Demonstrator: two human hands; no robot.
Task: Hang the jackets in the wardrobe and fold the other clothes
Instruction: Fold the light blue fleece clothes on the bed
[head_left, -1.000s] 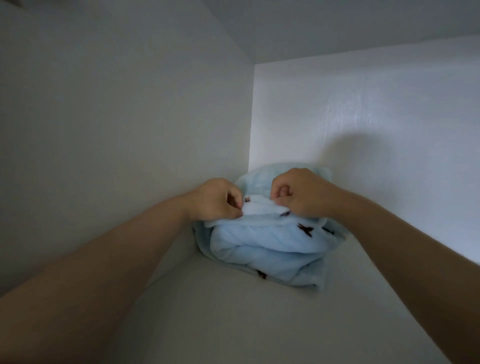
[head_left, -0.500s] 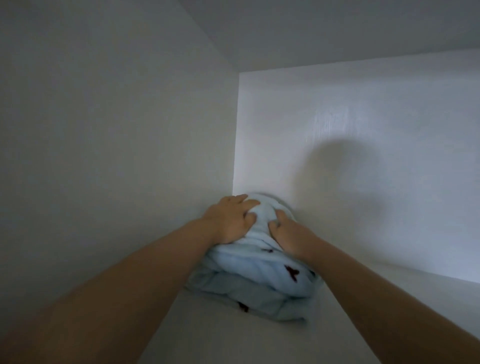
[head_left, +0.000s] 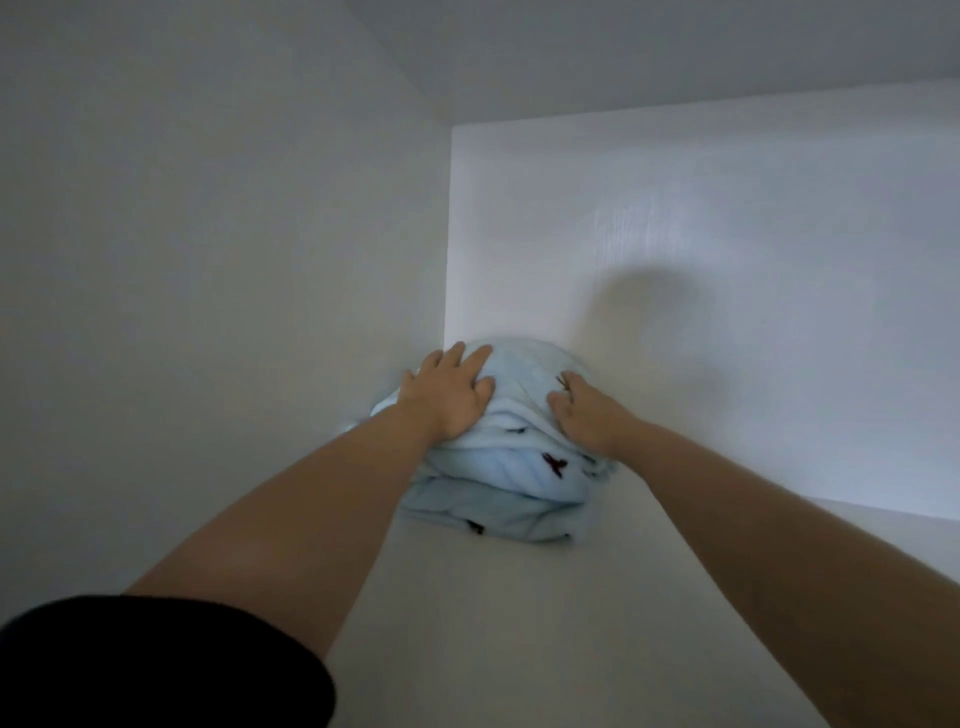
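Head view looks into one pale wardrobe compartment (head_left: 727, 234), its left wall, back wall, ceiling and shelf floor (head_left: 493, 623) all plain and dimly lit, with a soft shadow falling on the back wall to the right of the clothes. One folded light-blue garment (head_left: 498, 483) lies inside, on the shelf floor in the far left corner, close against both walls; it is stacked in several soft layers, and three small dark motifs show on its near folds, though their shape is too small to read. Two bare forearms reach in from the bottom edge. One black sleeve (head_left: 156, 670) covers the left upper arm and is cut off by the lower left corner, while the right arm runs out of view at the lower right. The left hand (head_left: 449, 397) lies palm down on top of the bundle with its fingers straight and spread, pressing the cloth and gripping nothing. The right hand (head_left: 589, 415) rests on the top right of the bundle with its fingers stretched forward into the folds; their tips are hidden by the cloth, and I cannot tell whether they pinch any of it.
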